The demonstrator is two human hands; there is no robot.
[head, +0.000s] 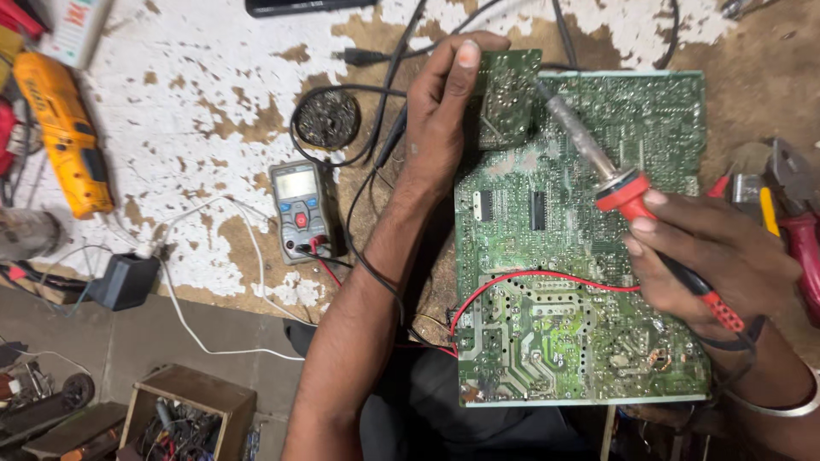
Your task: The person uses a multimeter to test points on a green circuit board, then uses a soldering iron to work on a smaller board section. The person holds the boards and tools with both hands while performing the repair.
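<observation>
Left hand [444, 111] pinches a small green circuit board [506, 98] at its left edge, thumb up top, fingers closed on it. The small board stands just over the top-left corner of the big green circuit board [581, 256].

Right hand [709, 256] wraps a soldering iron [628, 192] by its red and black handle, fingers closed round it. The iron slants up-left; its tip sits at the right edge of the small board, touching or just off, can't tell which.

The big board lies solder side up, its top part on the tabletop [213, 102] and its lower edge hanging past the tabletop's front. A red wire [547, 275] loops across its lower half, from the bottom-left edge to near the right hand.

Left of the forearm: a grey multimeter [299, 209] flat on the tabletop, red and black leads running off it. Above it, a round dark tin [327, 118] ringed by black cable. Tabletop is worn, white paint flaking off brown.

Far left: a yellow power drill [64, 128] lying on its side. Near the front-left edge, a black plug adapter [126, 280] with a white cable trailing off. Right edge: red-handled pliers [803, 248], partly cut off by the frame.

On the floor at bottom left, an open wooden box [190, 414] of tangled wires and parts.
</observation>
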